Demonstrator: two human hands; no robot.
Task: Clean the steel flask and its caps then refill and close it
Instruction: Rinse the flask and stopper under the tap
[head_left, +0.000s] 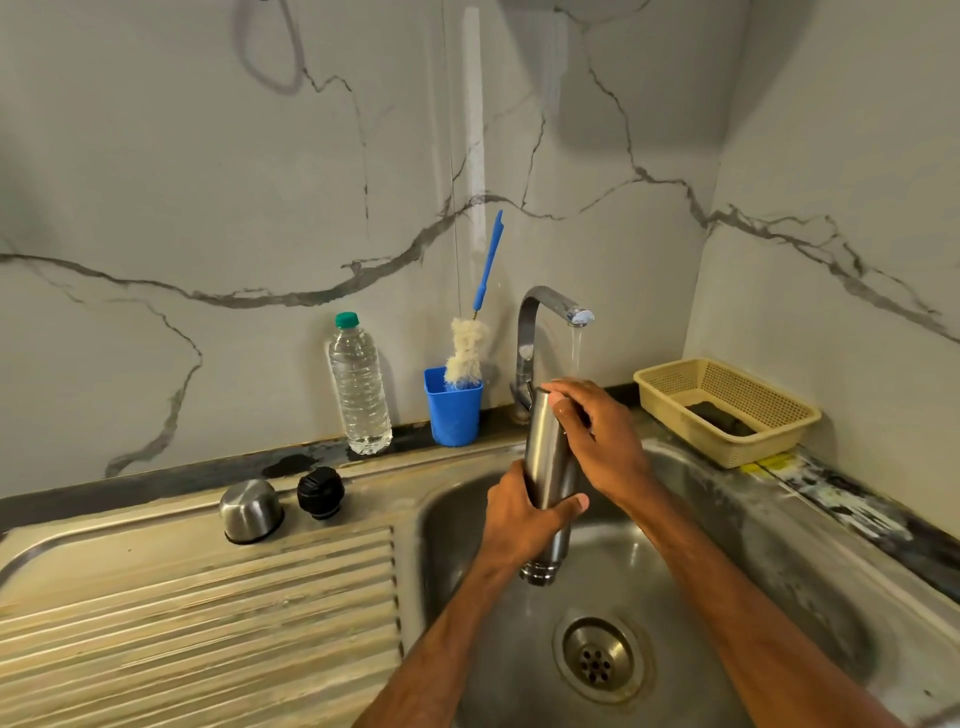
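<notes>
The steel flask (546, 457) hangs upside down over the sink basin (779, 561), its open threaded mouth pointing at the drain. My left hand (524, 512) grips its lower body. My right hand (597, 436) lies over its upturned base and side. Water runs from the tap (550, 306) onto my right hand and the flask. The steel cup cap (251, 510) and the black inner cap (320, 491) stand side by side on the drainboard, left of the basin.
A blue cup (453, 413) holding a bottle brush (467, 353) with a blue handle stands by the wall. A clear water bottle (360, 387) with a green cap is left of it. A beige basket (727, 410) with a dark scrubber sits at the right corner.
</notes>
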